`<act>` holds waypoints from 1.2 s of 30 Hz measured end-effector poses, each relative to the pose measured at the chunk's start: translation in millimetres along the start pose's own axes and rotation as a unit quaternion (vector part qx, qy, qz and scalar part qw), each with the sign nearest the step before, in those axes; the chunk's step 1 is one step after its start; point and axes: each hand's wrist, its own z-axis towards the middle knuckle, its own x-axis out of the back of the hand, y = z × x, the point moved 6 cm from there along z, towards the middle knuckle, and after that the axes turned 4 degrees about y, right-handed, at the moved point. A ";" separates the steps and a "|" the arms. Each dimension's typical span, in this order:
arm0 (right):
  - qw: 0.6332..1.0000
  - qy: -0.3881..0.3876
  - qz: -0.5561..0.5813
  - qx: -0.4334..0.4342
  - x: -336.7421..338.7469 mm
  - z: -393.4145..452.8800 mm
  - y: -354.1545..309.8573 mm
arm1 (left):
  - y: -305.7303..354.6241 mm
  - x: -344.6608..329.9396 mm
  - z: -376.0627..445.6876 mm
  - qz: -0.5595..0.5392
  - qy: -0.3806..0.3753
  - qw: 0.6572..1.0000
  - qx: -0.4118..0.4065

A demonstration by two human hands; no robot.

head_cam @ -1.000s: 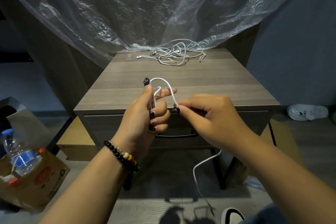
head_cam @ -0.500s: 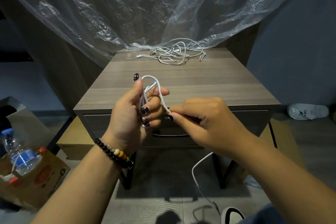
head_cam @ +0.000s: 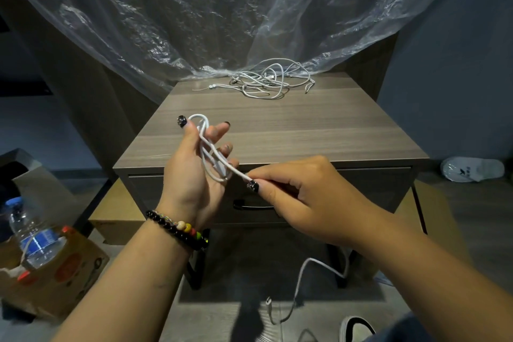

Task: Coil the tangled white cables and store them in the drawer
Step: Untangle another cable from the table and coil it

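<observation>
- Head view, centre frame: a white cable (head_cam: pixel 212 158) is looped around the left hand (head_cam: pixel 194 172), whose fingers are half spread inside the coil.
- Its loose run is pinched by the right hand (head_cam: pixel 302 197), and the tail is left hanging to lower centre.
- Loops run long-axis upper left to lower right.
- A tangled pile (head_cam: pixel 266 81) is seen waiting at upper centre on the nightstand (head_cam: pixel 305 130).
- The drawer (head_cam: pixel 361 189) is shut; storing is judged not yet begun.
</observation>
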 end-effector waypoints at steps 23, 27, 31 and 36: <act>0.952 -0.007 0.158 -0.262 14.9 -9.0 50.8 | 25.0 -2.1 -13.2 -0.049 -0.208 0.974 0.070; 0.969 0.059 0.132 -0.200 20.6 -5.0 43.4 | 11.8 -2.9 -14.9 0.043 -0.178 0.979 0.090; 0.989 0.101 0.045 -0.100 25.1 -2.4 31.5 | 2.0 -1.7 -16.5 0.081 -0.153 0.976 0.129; 0.990 0.130 -0.047 -0.010 28.9 -1.0 22.4 | -14.8 -6.6 -27.9 0.130 -0.184 0.950 0.218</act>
